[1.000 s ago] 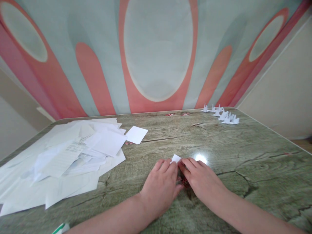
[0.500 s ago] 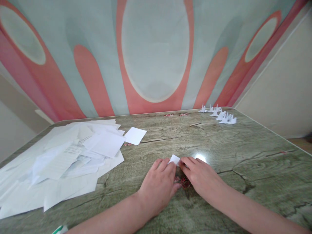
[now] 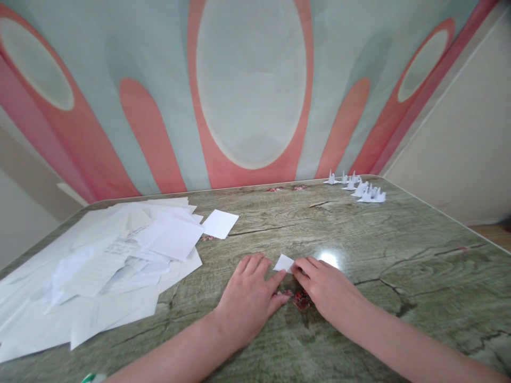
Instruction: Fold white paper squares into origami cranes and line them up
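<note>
A small folded piece of white paper (image 3: pixel 283 263) lies on the table between my two hands. My left hand (image 3: pixel 248 291) rests palm down with its fingers stretched out, the index fingertip touching the paper's lower edge and the thumb apart from it. At the paper's right corner, the bent fingers of my right hand (image 3: pixel 324 284) are closed, and they cover that corner.
A wide heap of white paper sheets (image 3: pixel 175 236) spreads over the left of the wood-patterned table (image 3: pixel 399 244). Beside it lies a square paper (image 3: pixel 221 223). Several folded paper cranes (image 3: pixel 371 192) stand at the back right. A patterned backdrop (image 3: pixel 251 178) rises behind.
My left hand has shifted left, and its fingers have come off the paper's left side, leaving the index fingertip at the lower edge. More of the paper shows. My right hand has hardly moved.
</note>
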{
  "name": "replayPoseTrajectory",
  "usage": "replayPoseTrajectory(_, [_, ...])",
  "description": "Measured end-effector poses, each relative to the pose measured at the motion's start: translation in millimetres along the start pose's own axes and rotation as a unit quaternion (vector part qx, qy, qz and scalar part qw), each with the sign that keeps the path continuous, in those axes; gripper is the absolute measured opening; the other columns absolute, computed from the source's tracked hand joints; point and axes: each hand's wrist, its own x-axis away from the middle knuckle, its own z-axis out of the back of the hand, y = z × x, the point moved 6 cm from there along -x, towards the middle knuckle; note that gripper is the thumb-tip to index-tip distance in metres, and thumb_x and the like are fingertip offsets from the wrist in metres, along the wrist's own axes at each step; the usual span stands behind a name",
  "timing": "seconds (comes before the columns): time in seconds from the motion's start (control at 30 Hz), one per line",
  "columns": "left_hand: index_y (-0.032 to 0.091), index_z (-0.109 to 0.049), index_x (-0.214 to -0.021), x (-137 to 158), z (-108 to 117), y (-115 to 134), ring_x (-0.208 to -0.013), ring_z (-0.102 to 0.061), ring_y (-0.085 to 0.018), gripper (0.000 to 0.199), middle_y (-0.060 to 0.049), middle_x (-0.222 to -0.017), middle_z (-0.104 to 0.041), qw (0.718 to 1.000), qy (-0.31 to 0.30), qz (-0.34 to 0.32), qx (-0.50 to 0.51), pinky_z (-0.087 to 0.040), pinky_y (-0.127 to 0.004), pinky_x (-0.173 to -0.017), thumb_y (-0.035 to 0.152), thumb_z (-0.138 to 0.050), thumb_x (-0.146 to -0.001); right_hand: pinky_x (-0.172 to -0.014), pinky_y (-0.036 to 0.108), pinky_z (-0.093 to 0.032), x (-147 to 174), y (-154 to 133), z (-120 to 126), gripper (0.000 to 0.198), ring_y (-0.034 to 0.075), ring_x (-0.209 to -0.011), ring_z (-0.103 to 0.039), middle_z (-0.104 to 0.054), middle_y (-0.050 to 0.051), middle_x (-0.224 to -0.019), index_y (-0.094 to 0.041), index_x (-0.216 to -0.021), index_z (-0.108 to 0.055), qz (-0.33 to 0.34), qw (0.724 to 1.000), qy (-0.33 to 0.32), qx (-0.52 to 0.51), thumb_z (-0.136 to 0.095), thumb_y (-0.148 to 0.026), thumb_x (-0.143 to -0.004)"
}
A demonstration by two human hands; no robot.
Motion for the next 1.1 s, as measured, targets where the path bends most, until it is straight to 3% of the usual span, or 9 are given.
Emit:
replayPoseTrajectory(0.87, [0.016, -0.056, -0.107, 1.2, 2.5, -0.6, -0.115, -0.04, -0.027, 0.036, -0.01, -0.108, -0.055, 0.999, 0.005, 0.002, -0.037, -0.028, -0.045, -0.099, 0.043, -0.043, -0.087, -0.064, 0.032, -0.045, -0.2, 2.3, -1.4, 0.023, 0.02, -0.079, -0.054, -0.056, 0.008, -0.089, -0.011, -0.094, -0.062, -0.004, 1.0, 0.005, -0.008, -0.048, -0.003, -0.078])
replayPoseTrajectory(1.1, [0.015, -0.058, -0.103, 0.2, 0.6, -0.5, -0.113, -0.041, -0.027, 0.033, -0.01, -0.105, -0.056, 0.999, 0.005, 0.001, -0.042, -0.03, -0.044, -0.098, 0.041, -0.048, -0.085, -0.071, 0.033, -0.046, -0.1, 1.1, -0.5, 0.022, 0.021, -0.086, -0.054, -0.057, 0.009, -0.094, -0.011, -0.095, -0.062, -0.007, 1.0, 0.011, -0.012, -0.051, -0.004, -0.078])
